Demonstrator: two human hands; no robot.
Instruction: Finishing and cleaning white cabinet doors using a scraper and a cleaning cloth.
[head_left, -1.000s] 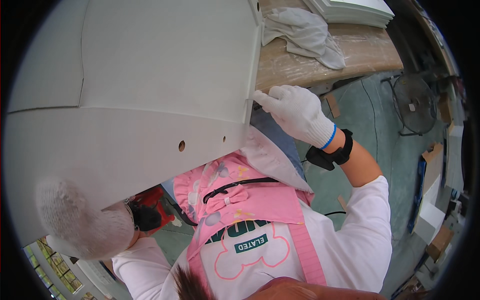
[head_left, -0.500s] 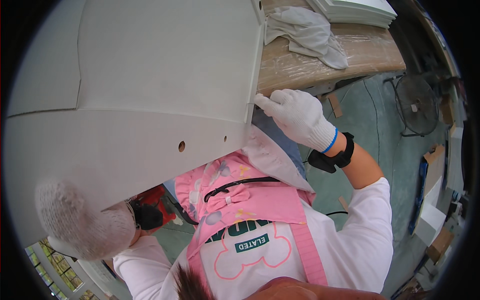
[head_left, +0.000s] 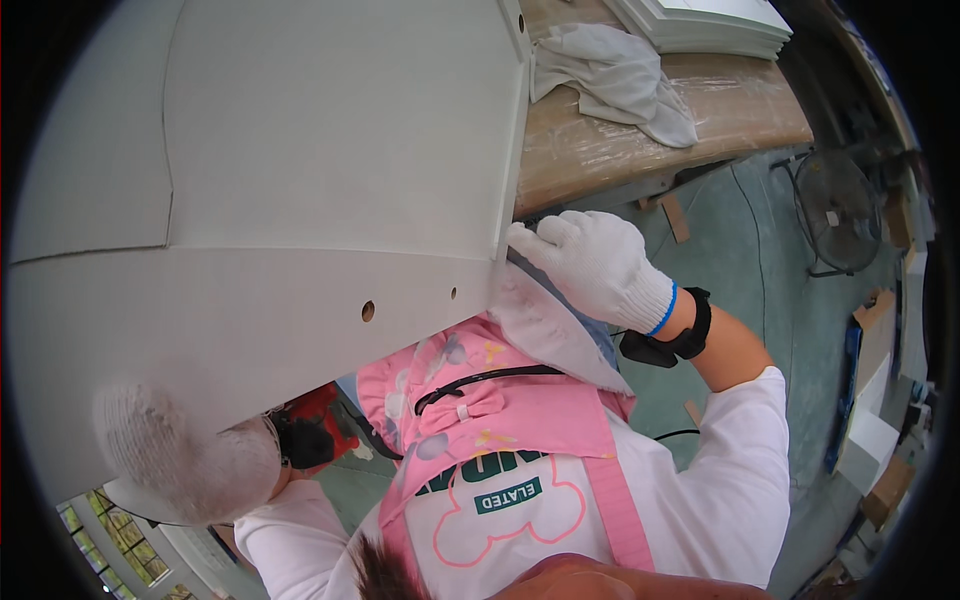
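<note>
Probably stiff, the white panel (head_left: pixel 250 320) suits edge holds; right hand (head_left: pixel 595 265) closed by its right end, left hand (head_left: pixel 190 460) lower-left, grip unclear.

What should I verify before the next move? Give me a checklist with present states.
1. Right hand at the panel's right edge: ok.
2. Left hand at the panel's near edge: ok.
3. Left hand's grip firm: cannot tell, fingers blurred.
4. Both hands gloved: ok.
5. Cloth off the panel's face: ok, on the table beside it.
6. Panel supported underneath: cannot tell, hidden.
</note>
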